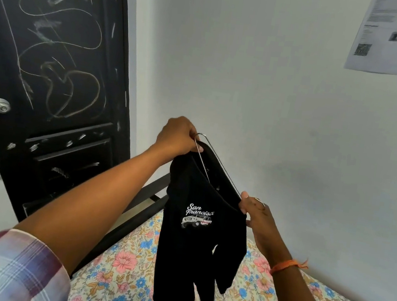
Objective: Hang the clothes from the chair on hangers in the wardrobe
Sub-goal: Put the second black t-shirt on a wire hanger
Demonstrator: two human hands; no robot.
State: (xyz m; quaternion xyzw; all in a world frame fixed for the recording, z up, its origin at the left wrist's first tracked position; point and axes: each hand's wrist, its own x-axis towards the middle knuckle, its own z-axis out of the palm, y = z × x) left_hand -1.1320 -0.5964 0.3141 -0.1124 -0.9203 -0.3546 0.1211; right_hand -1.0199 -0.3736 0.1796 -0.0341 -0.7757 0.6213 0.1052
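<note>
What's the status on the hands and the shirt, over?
Left hand grips wire hanger and collar. Right hand pinches black shirt. Shirt half on hanger, over bed. Wardrobe unseen.

A single wide-angle view from the person's head looks forward and down along both outstretched arms. It faces a white wall (pixel 264 88), with a black door (pixel 49 78) at the left edge and a floral bedsheet (pixel 128 275) close below. Straight lines bow near the frame's edges.

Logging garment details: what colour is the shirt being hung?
Black shirt with white chest print; head view.
</note>
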